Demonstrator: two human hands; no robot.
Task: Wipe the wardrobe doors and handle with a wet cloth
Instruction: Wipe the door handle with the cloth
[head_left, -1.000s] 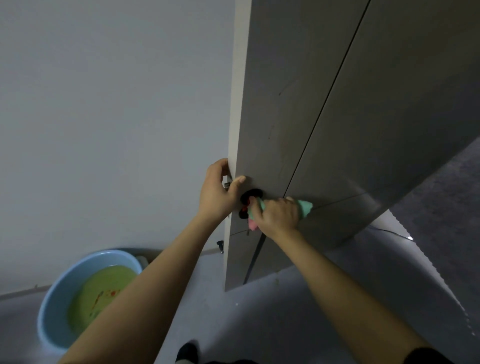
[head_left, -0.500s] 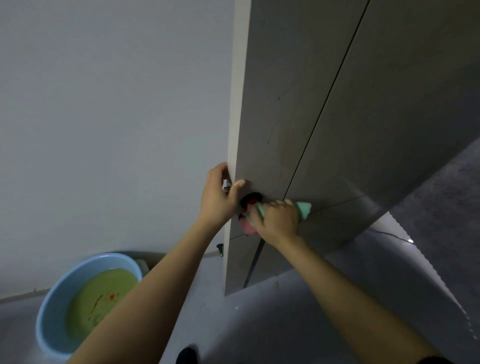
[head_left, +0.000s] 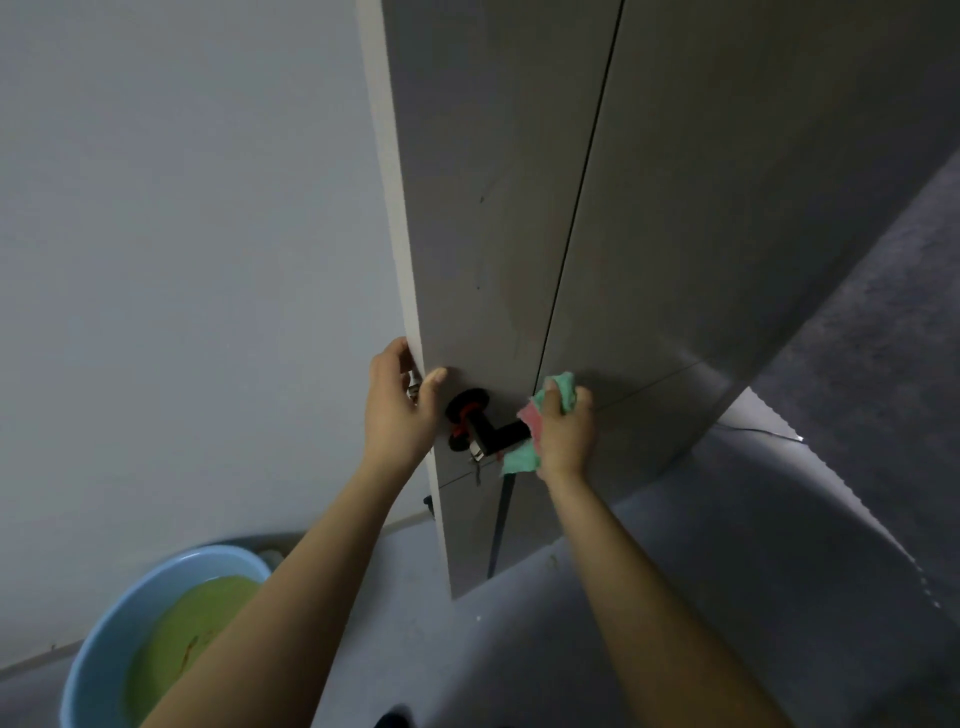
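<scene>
Pale blue plastic formed the one round basin (head_left: 98, 654) nearest the viewer, at the lower left on the grey floor (head_left: 701, 597), with murky yellow-green water (head_left: 176, 644) in it. Two bare forearms rose from the bottom edge toward the tall grey wardrobe door (head_left: 488, 218). The left hand (head_left: 397, 410) gripped that door's near edge, its fingers curled round behind the panel and its thumb pressed flat on the front face. Just beside the thumb stood one black lever handle (head_left: 488, 428) on a round black base with a red ring, its bar pointing right. The right hand (head_left: 566, 434) clutched a single crumpled cloth (head_left: 524, 447), mint green with a pink patch, the fingers wrapped tightly around it; the cloth touched the outer end of the handle's bar and bunched out above and below the fist. A second grey door panel (head_left: 753, 208) lay to the right of a thin dark vertical seam (head_left: 587, 182). Behind everything to the left stood a plain white wall (head_left: 182, 234).
</scene>
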